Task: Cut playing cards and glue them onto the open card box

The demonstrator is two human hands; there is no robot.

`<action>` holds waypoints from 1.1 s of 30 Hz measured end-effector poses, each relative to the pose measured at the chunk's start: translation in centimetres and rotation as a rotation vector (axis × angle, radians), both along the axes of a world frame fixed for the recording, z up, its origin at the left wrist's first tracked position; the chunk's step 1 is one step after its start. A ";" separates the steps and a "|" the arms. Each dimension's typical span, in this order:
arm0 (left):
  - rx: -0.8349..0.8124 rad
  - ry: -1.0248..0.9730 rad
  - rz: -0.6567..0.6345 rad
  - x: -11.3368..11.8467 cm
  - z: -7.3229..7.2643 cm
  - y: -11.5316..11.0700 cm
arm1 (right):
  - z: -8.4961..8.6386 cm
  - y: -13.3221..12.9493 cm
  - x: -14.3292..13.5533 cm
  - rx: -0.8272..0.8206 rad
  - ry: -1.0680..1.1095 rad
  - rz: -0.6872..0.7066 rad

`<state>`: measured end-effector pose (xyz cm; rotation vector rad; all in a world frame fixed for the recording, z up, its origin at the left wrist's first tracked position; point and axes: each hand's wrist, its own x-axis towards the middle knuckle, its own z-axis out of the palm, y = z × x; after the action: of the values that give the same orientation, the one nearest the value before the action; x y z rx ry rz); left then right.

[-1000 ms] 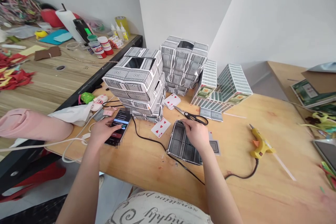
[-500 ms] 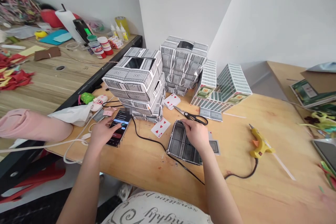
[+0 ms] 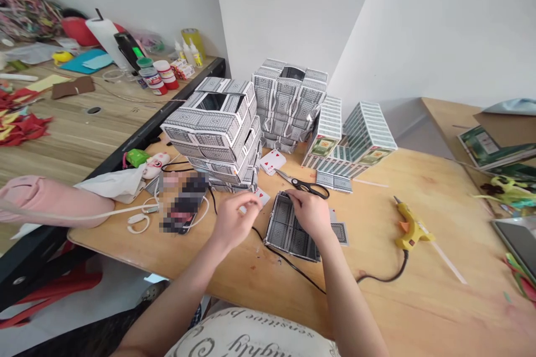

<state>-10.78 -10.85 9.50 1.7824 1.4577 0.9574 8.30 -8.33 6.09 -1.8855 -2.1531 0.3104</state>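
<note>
On the worktop [image 3: 259, 273], right hand [image 3: 312, 213] flat on card panel [image 3: 288, 230], fingers loosely spread, left hand [image 3: 232, 220] half-curled, empty, by heart card [image 3: 262, 196], scissors [image 3: 304, 184] behind, glue gun [image 3: 410, 228] to the right, phone [image 3: 184, 209] to the left.

A craft workroom is showing itself here: wooden tables [image 3: 419, 312] are lying crowded with playing-card boxes [image 3: 218, 128], a yellow glue gun [image 3: 410, 228], scissors [image 3: 304, 184], glue bottles [image 3: 190, 53], paint jars [image 3: 161, 73] and paper scraps [image 3: 19, 117].

Bright, even daylight; soft shadows, wide-angle bending at edges, slight motion blur.
</note>
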 end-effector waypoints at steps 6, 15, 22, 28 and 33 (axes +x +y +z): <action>-0.043 0.129 -0.112 4.7 -2.7 3.7 | 0.5 0.2 -0.1 -0.044 -0.032 0.029; -0.132 0.213 -0.125 5.3 -4.5 3.6 | 1.0 1.3 -0.3 -0.073 -0.205 0.224; -0.140 0.266 -0.138 5.6 -4.4 3.5 | 0.7 1.4 -0.4 -0.073 -0.201 0.252; -0.277 -0.162 -0.244 4.6 -5.4 3.8 | 1.6 1.0 1.0 -0.068 -0.153 0.195; -0.357 -0.363 -0.391 3.5 -5.7 3.6 | 1.3 0.7 2.3 -0.107 -0.108 0.164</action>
<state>-7.32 -7.22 3.84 1.4633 0.9374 0.7171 10.56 -7.60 7.39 -1.8234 -2.4146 0.3707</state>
